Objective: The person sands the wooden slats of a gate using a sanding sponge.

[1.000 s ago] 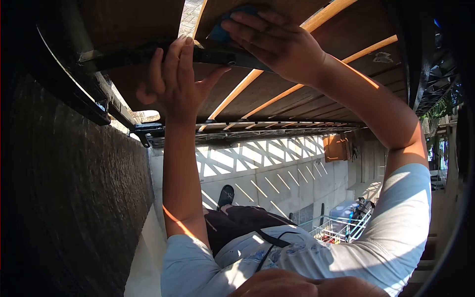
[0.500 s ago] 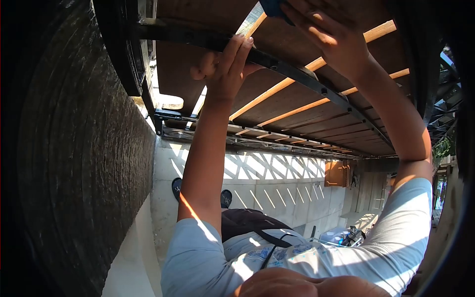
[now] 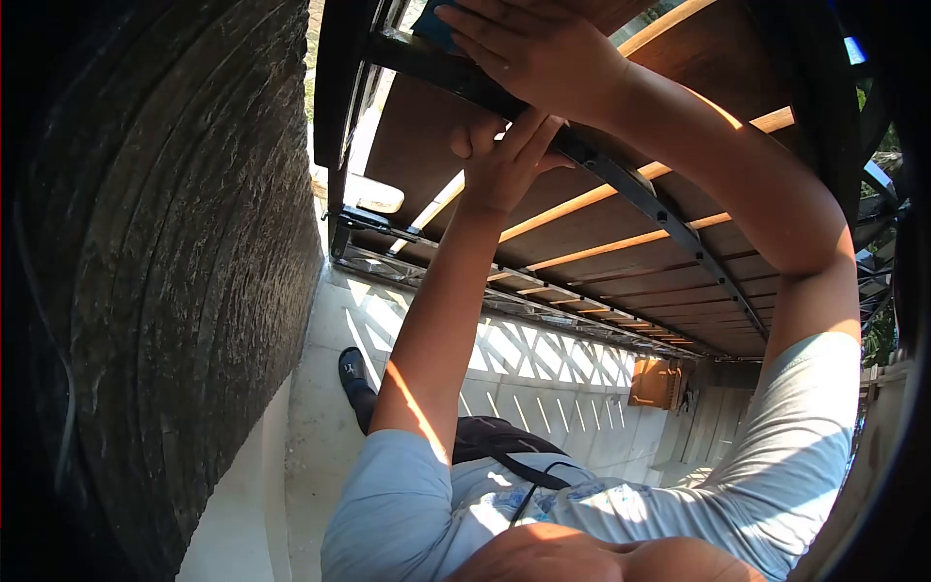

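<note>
My right hand [image 3: 538,53] is high at the top of the view, its fingers stretched over a blue cloth [image 3: 438,27] and pressing it against the slatted brown panel structure near its dark frame. Only an edge of the cloth shows; the rest lies under the hand. Just below, my left hand [image 3: 504,165] grips the dark metal bar [image 3: 621,179] that crosses the brown slats [image 3: 601,233]. Two of its fingers lie over the bar, and others curl on the far side through a gap.
A rough dark wall or pillar [image 3: 184,242] stands close on the left. Below is a pale tiled floor [image 3: 320,485] with striped sunlight and shadow, and my foot in a dark shoe [image 3: 352,369]. A brown wooden box-like piece [image 3: 656,382] stands farther off.
My right hand has moved left along the structure with the blue cloth, now crossing above my left hand. The view has shifted, while the left hand stays on the bar.
</note>
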Demonstrator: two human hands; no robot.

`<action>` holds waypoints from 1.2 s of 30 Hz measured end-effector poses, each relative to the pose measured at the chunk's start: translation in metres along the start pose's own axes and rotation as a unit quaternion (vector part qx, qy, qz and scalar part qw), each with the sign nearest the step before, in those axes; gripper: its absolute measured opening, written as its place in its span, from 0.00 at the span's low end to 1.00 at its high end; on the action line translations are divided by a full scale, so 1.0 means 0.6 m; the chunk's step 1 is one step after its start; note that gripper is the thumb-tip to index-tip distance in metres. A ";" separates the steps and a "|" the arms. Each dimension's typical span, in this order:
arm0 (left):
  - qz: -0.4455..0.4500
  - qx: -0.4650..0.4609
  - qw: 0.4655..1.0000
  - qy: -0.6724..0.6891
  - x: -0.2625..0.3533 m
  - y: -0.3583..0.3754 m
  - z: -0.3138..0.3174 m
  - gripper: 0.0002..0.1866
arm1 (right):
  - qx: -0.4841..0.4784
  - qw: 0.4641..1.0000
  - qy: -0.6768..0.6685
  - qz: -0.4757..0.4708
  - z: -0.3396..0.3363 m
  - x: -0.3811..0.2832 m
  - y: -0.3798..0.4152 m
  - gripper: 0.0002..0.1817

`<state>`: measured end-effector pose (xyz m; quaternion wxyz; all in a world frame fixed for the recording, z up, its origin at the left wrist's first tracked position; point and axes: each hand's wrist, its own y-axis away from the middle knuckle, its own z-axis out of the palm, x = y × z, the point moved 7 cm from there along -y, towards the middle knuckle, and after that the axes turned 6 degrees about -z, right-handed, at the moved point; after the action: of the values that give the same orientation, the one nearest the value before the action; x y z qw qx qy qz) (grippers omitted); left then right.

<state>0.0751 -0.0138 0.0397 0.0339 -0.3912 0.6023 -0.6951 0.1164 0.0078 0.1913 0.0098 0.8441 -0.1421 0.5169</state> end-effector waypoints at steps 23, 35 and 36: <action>-0.005 -0.003 0.999 -0.043 0.013 -0.005 -0.011 0.37 | -0.128 0.977 -0.052 -0.165 0.017 0.009 -0.021 0.19; -0.038 -0.044 0.997 -0.044 0.017 -0.008 -0.020 0.43 | -0.159 0.956 -0.083 -0.233 -0.014 0.006 -0.004 0.17; -0.040 -0.038 0.997 -0.047 0.016 -0.008 -0.018 0.43 | -0.148 0.960 -0.098 -0.217 -0.015 0.007 -0.006 0.17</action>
<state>0.0641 -0.0084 0.0490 0.0199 -0.4482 0.6101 -0.6531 0.1113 0.0116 0.1996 0.2327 0.8901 -0.0302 0.3907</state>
